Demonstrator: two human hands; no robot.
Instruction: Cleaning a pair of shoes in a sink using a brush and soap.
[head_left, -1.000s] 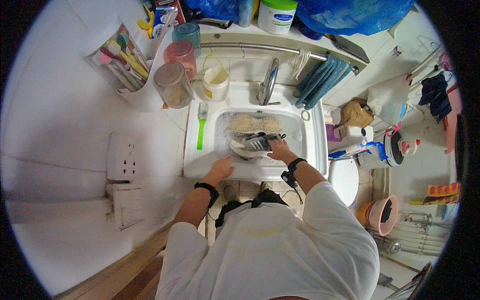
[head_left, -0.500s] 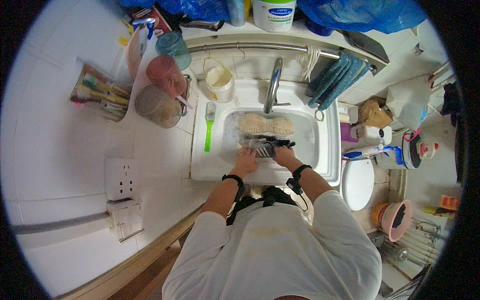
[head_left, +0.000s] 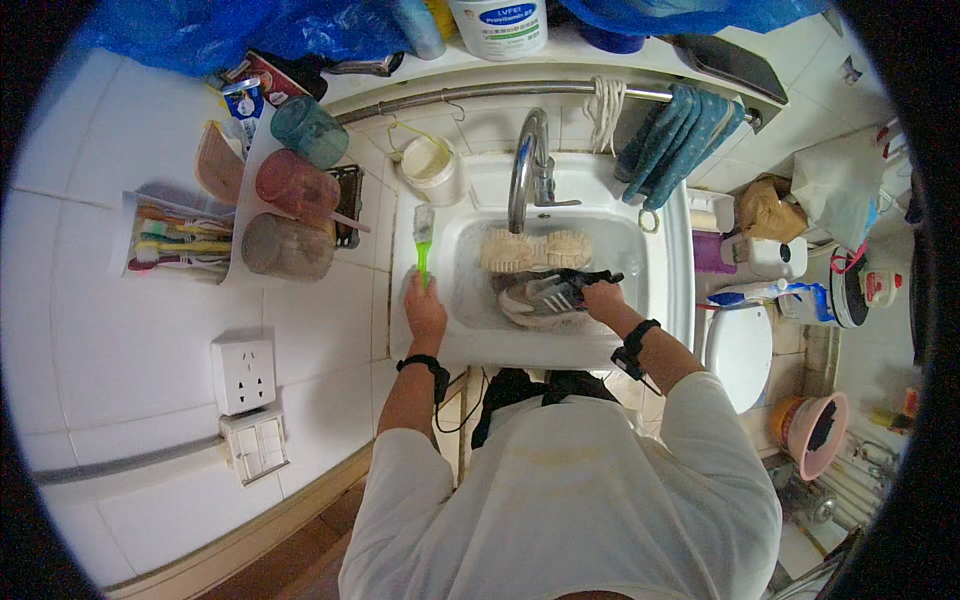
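Note:
My left hand (head_left: 425,308) is closed round the handle of a green scrub brush (head_left: 423,242), whose pale bristle head points away from me on the sink's left ledge. With my right hand (head_left: 604,300) I grip the heel end of a grey sneaker (head_left: 545,298) with pale stripes, lying in the basin with its toe to the left. A second shoe (head_left: 535,250) rests sole up just beyond it, under the tap. Soapy water (head_left: 478,318) surrounds both shoes in the white sink (head_left: 672,330).
The chrome tap (head_left: 523,165) arches over the basin. A small white bucket (head_left: 431,168) stands at the back left corner. Blue cloths (head_left: 668,145) and white shoelaces (head_left: 605,115) hang from the rail (head_left: 480,91). Left, cups (head_left: 298,185) and toothbrushes (head_left: 185,240) sit on a wall holder.
My left hand has left the sneaker and moved left onto the brush handle. The sneaker has tipped, showing more of its side, and my right hand has shifted slightly right with it.

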